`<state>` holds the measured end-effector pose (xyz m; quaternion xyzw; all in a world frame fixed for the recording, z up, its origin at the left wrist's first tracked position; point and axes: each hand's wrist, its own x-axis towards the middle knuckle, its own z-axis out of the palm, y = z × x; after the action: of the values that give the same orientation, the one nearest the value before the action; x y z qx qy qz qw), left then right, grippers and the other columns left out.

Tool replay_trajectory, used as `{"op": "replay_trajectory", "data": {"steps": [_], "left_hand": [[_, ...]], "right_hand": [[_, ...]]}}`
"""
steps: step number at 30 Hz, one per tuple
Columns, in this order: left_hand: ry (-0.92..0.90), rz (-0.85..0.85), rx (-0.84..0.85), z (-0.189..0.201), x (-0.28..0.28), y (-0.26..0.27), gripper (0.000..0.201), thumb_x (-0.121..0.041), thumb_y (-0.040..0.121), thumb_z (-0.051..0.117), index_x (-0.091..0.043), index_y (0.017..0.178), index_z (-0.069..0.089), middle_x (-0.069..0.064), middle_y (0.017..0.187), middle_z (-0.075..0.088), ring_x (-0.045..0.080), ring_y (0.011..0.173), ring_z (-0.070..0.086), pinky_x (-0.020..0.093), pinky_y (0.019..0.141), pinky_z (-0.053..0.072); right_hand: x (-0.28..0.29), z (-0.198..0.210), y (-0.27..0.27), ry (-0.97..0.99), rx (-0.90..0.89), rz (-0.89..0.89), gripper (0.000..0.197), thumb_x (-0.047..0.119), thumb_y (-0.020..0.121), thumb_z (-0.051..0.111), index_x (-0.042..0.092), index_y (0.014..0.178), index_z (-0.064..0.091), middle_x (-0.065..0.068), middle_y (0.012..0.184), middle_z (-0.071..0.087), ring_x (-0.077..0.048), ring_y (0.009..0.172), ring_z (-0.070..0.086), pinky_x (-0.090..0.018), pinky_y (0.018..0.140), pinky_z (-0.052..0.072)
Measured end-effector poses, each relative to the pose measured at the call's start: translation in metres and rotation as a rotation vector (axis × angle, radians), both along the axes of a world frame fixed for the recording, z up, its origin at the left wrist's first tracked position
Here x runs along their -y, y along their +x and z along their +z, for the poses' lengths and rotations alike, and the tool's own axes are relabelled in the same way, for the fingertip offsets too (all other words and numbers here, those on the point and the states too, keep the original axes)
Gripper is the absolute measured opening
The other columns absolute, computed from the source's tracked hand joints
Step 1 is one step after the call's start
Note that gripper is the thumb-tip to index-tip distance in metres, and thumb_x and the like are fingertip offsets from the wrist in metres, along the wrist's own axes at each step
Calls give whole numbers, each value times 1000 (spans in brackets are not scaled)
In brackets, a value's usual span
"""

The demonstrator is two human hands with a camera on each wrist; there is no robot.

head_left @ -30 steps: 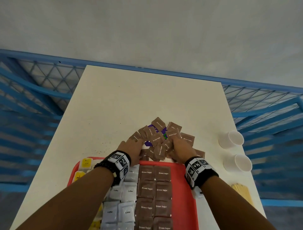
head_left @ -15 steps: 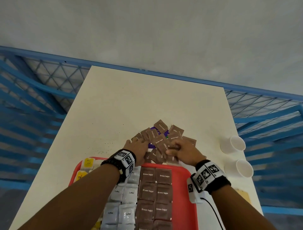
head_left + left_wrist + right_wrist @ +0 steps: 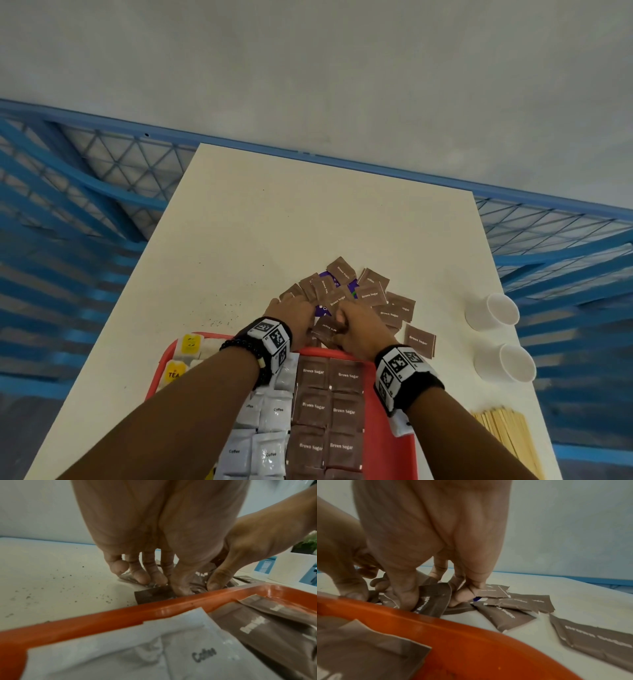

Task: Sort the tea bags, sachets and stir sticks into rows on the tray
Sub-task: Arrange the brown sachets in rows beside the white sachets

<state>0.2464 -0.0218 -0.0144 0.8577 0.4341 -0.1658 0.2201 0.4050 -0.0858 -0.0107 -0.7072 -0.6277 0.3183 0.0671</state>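
A loose pile of brown sugar sachets (image 3: 371, 294) lies on the white table just past the far rim of the red tray (image 3: 167, 356). My left hand (image 3: 296, 313) curls down on the pile's near left side, and its thumb and fingertips (image 3: 140, 577) pinch a brown sachet (image 3: 154, 595). My right hand (image 3: 346, 322) pinches another brown sachet (image 3: 433, 601) between thumb and fingers, lifted on edge by the tray rim (image 3: 471, 635). On the tray are rows of brown sugar sachets (image 3: 329, 407), white coffee sachets (image 3: 270, 411) and yellow tea bags (image 3: 190, 344).
A purple packet (image 3: 328, 277) lies under the pile. Two white paper cups (image 3: 493, 311) (image 3: 507, 363) lie on their sides at the right. Wooden stir sticks (image 3: 507, 435) lie at the near right. Dark crumbs (image 3: 222, 320) dot the table left of the pile. Blue railings surround the table.
My right hand has drawn back from the pile toward the tray rim with a brown sachet pinched in it. My left hand has stayed on the pile's left side.
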Motion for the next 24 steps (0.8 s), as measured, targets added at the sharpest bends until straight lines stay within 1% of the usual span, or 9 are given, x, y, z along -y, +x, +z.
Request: {"op": "replay_trajectory", "data": {"steps": [4, 7, 10, 12, 14, 17, 20, 21, 24], "left_hand": [[5, 63, -11, -4, 0, 5, 22, -28, 91, 65, -15, 108, 64, 7, 128, 59, 29, 124, 50, 42, 102, 40], [38, 82, -8, -2, -1, 4, 21, -26, 93, 60, -15, 110, 63, 7, 126, 61, 28, 122, 52, 39, 99, 39], [14, 169, 0, 7, -10, -4, 18, -27, 95, 56, -16, 107, 63, 6, 120, 64, 28, 114, 57, 37, 96, 40], [-33, 249, 31, 18, -19, -13, 12, -25, 95, 56, -15, 100, 63, 6, 112, 67, 28, 106, 62, 37, 93, 45], [-112, 398, 177, 26, -29, -23, 8, -24, 96, 58, -17, 91, 59, 5, 102, 67, 27, 97, 63, 35, 85, 50], [-190, 649, 485, 32, -33, -36, 20, -19, 96, 59, -19, 79, 50, -2, 82, 59, 19, 81, 58, 29, 70, 46], [-311, 925, 749, 34, -27, -40, 16, -18, 94, 60, -18, 81, 50, 3, 85, 60, 29, 88, 63, 49, 84, 56], [-356, 986, 811, 35, -23, -39, 12, -18, 93, 61, -18, 86, 53, 7, 88, 63, 33, 90, 66, 54, 83, 57], [-486, 1035, 920, 36, -9, -34, 7, -14, 94, 60, -18, 98, 64, 14, 87, 68, 33, 79, 70, 56, 75, 60]], "right_hand": [[-1, 3, -3, 11, -51, 11, 38, 12, 80, 71, 18, 106, 44, 3, 114, 45, -17, 100, 46, -31, 82, 42], [-1, 3, -4, -34, -62, -15, 33, 18, 84, 70, 23, 98, 41, 3, 97, 55, -16, 84, 53, -28, 71, 42], [-5, 0, -4, -100, 3, -68, 17, 14, 85, 64, 14, 98, 54, -5, 97, 64, -20, 83, 60, -26, 68, 47], [-6, -2, -2, -106, 11, -94, 8, 12, 87, 62, 13, 93, 57, -4, 93, 64, -19, 81, 60, -19, 61, 43], [-8, -1, 3, -96, -29, -158, 5, 14, 90, 64, 15, 92, 60, 0, 89, 62, -15, 78, 58, -12, 57, 36], [-9, 8, 18, -26, -131, -339, 15, 16, 90, 68, 13, 104, 68, 5, 89, 66, -5, 73, 59, -8, 58, 35], [-8, 31, 23, 40, -340, -513, 15, 15, 87, 73, 19, 100, 69, 8, 85, 70, -2, 70, 65, -9, 57, 44], [-7, 42, 18, 36, -464, -543, 12, 14, 86, 74, 18, 97, 70, 6, 84, 72, -3, 69, 68, -11, 59, 49], [-8, 65, -6, 7, -756, -525, 25, 13, 80, 80, 14, 103, 71, -4, 93, 77, -20, 85, 75, -36, 81, 60]]}}
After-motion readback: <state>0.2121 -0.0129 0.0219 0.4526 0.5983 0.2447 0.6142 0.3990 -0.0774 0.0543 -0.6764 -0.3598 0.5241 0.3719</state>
